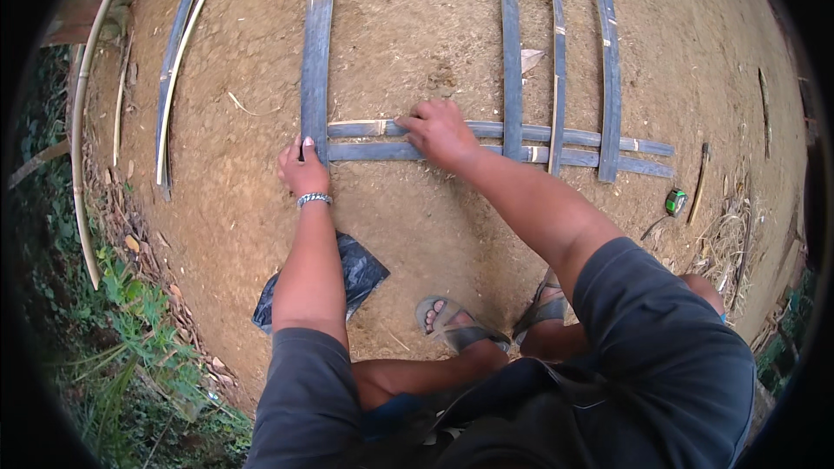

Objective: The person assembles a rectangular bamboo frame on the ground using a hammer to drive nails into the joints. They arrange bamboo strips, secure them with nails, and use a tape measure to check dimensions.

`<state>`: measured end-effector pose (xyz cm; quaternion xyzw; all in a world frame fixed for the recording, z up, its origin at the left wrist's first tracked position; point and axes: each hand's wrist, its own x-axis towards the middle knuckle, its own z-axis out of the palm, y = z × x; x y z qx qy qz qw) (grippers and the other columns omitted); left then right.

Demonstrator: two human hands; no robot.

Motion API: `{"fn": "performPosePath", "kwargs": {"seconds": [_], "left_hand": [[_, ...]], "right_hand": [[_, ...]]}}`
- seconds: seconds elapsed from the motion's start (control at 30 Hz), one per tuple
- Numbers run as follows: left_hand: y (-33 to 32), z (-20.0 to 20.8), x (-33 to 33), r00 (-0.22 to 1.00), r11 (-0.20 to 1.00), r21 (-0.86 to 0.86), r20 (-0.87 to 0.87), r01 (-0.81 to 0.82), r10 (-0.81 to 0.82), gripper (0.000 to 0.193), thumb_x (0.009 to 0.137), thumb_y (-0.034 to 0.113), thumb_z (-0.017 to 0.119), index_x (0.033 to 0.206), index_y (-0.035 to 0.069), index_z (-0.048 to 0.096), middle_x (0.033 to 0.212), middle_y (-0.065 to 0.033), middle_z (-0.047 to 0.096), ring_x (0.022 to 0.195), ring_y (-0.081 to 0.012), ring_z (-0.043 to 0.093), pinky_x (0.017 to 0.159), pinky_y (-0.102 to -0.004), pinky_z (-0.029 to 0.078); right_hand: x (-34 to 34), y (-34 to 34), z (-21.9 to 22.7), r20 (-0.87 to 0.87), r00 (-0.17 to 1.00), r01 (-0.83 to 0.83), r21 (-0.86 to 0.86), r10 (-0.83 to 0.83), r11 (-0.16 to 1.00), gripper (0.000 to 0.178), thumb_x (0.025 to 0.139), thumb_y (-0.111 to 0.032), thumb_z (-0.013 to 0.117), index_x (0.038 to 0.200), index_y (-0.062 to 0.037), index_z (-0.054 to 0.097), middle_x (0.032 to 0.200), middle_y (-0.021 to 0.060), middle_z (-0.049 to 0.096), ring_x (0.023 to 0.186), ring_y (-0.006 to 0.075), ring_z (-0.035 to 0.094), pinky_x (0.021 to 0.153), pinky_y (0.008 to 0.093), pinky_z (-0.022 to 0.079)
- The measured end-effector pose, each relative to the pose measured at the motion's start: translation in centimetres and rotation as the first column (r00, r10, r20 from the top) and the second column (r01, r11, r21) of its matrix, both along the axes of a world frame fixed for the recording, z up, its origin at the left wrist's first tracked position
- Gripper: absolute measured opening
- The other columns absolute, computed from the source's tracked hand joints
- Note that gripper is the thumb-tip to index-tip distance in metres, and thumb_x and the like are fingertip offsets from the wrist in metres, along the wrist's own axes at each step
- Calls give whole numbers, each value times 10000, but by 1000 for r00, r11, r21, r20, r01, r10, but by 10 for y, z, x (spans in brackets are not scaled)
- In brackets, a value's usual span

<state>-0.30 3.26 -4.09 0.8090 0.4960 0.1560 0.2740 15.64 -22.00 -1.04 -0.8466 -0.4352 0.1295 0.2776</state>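
My left hand (305, 172), with a bracelet at the wrist, is closed on the near end of a long, wide dark-grey bamboo strip (318, 43) that runs away from me. My right hand (441, 135) is closed at the left part of the upper crosswise bamboo strip (352, 128), fingertips bent over it near a pale node. Just below lies a second crosswise strip (372, 151), roughly parallel. Toward the right, both cross several lengthwise strips, among them a wide one (511, 52), a thin one (559, 52) and the rightmost one (611, 78).
A black plastic sheet or bag (360, 271) lies under my left forearm. A green tape measure (676, 201) and a short stick (698, 184) are at the right. More split strips (184, 43) and a long pole (81, 113) lie left, beside green plants (130, 321). The ground is bare dirt.
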Motion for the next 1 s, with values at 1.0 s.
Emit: {"fn": "performPosePath", "kwargs": {"seconds": [1.0], "left_hand": [[4, -8, 0, 994, 988, 127, -73, 89, -80, 432, 996, 366, 630, 1252, 31, 722, 1274, -199, 675, 1238, -368, 587, 1098, -449, 420]], "right_hand": [[71, -375, 1, 331, 386, 920, -201, -861, 336, 439, 948, -400, 673, 1305, -145, 691, 1385, 109, 602, 1319, 303, 513, 1143, 479, 337]]}}
